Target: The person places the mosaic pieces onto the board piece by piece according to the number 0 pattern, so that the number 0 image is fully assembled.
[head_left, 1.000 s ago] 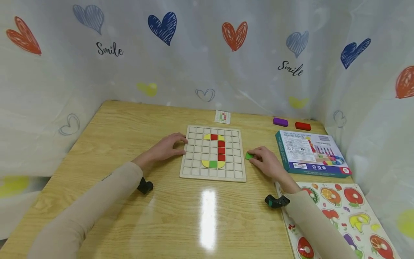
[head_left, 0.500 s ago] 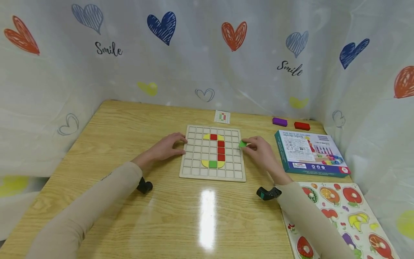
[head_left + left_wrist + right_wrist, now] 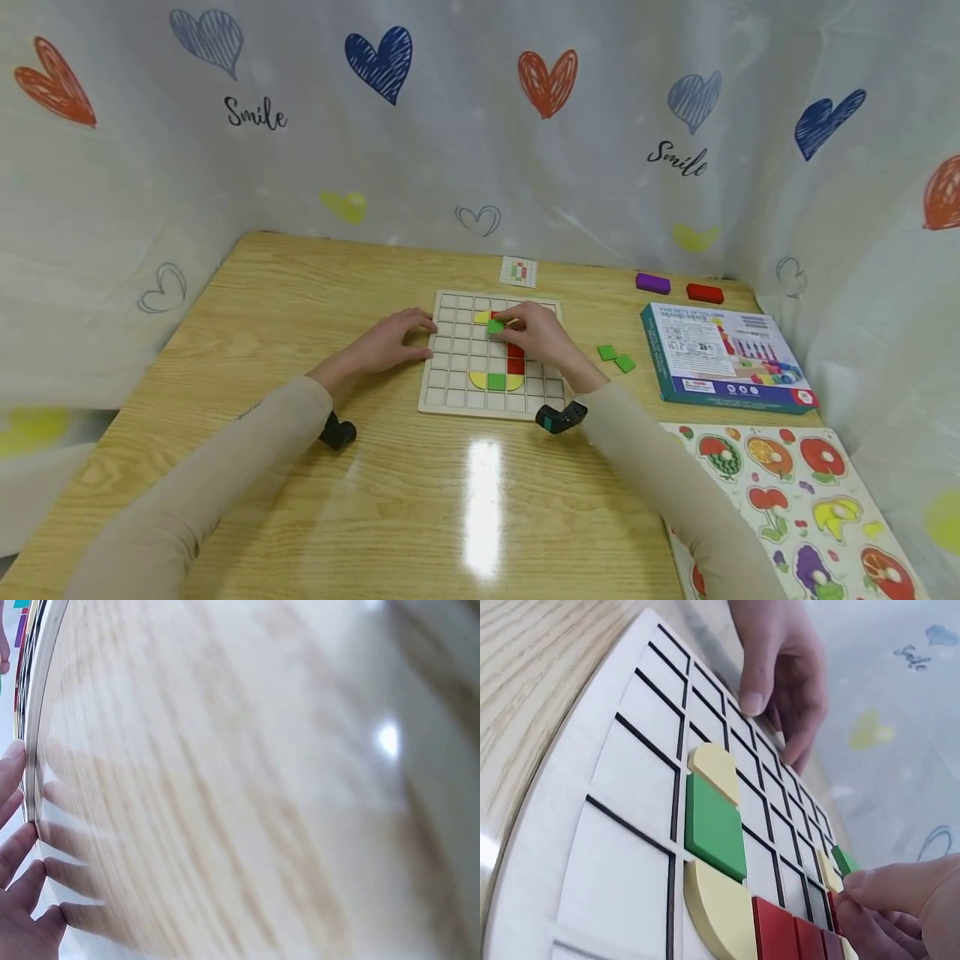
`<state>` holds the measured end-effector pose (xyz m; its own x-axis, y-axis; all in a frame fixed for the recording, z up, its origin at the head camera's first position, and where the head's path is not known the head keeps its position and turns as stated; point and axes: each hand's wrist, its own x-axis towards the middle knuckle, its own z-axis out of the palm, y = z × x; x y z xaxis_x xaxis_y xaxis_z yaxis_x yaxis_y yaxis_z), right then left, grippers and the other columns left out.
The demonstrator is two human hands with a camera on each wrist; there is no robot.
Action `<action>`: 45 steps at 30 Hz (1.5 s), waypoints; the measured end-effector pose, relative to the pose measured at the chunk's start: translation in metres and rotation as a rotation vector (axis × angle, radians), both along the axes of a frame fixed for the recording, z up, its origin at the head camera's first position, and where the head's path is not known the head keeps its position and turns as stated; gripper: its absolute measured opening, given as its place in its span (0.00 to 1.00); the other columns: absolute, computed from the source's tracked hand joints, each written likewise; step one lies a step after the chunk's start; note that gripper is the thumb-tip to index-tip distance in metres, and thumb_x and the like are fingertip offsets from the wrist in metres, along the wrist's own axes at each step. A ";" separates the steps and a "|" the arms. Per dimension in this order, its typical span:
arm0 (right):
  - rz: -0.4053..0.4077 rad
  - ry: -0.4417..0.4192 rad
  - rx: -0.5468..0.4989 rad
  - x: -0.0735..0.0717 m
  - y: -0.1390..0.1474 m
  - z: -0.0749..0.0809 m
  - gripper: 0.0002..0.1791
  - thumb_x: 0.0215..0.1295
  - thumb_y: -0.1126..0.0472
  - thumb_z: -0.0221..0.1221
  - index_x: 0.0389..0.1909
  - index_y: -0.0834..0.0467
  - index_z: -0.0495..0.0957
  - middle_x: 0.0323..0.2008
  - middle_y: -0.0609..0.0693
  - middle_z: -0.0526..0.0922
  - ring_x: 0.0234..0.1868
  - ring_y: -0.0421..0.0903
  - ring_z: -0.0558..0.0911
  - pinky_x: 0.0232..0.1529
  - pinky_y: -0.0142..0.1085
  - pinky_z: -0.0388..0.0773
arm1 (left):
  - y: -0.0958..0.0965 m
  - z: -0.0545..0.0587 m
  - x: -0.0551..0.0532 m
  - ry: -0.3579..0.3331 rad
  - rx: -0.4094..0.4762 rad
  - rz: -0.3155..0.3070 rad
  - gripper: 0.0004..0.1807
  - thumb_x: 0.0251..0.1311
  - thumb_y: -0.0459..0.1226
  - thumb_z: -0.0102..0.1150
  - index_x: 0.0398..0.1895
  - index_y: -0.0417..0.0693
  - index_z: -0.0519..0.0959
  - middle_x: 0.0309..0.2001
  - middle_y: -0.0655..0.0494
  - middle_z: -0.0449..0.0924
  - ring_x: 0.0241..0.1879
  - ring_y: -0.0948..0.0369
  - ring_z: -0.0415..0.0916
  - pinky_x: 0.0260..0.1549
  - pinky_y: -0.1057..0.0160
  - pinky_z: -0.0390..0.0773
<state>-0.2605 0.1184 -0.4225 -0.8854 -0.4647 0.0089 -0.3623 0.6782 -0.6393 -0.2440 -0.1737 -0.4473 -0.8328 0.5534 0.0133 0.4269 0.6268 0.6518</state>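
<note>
A wooden grid board (image 3: 455, 400) lies on the table. My left hand (image 3: 386, 340) rests against its left edge, the thumb and fingers touching the rim with a gap between them. My right hand (image 3: 542, 333) is over the upper part of the board and pinches a green square tile (image 3: 496, 327) between thumb and fingertips. In the right wrist view, this green tile (image 3: 844, 859) is tilted above the grid. Set in the board are yellow rounded pieces (image 3: 714, 771), a green tile (image 3: 715, 829) and red tiles (image 3: 516, 365). My right hand hides some of the upper pieces.
Two loose green tiles (image 3: 615, 358) lie right of the board. A small pattern card (image 3: 518, 272) is behind it. Purple (image 3: 652, 284) and red (image 3: 705, 293) blocks, a boxed bead set (image 3: 727, 357) and a fruit puzzle board (image 3: 795, 500) stand at the right.
My right hand has moved left from beside the board to over its upper cells, carrying the green tile. Two loose green tiles have come into view. The left hand stays put.
</note>
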 end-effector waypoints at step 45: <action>-0.103 0.082 -0.070 0.016 -0.003 -0.007 0.13 0.68 0.62 0.61 0.51 0.60 0.83 0.46 0.54 0.80 0.44 0.49 0.81 0.48 0.41 0.79 | 0.003 0.002 -0.002 -0.014 -0.029 0.015 0.23 0.64 0.41 0.64 0.59 0.41 0.75 0.68 0.40 0.64 0.71 0.44 0.55 0.69 0.42 0.52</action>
<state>-0.2442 0.1157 -0.4295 -0.9233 -0.3672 0.1127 -0.3463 0.6690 -0.6577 -0.2457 -0.1707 -0.4457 -0.8413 0.5404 -0.0145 0.4077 0.6519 0.6393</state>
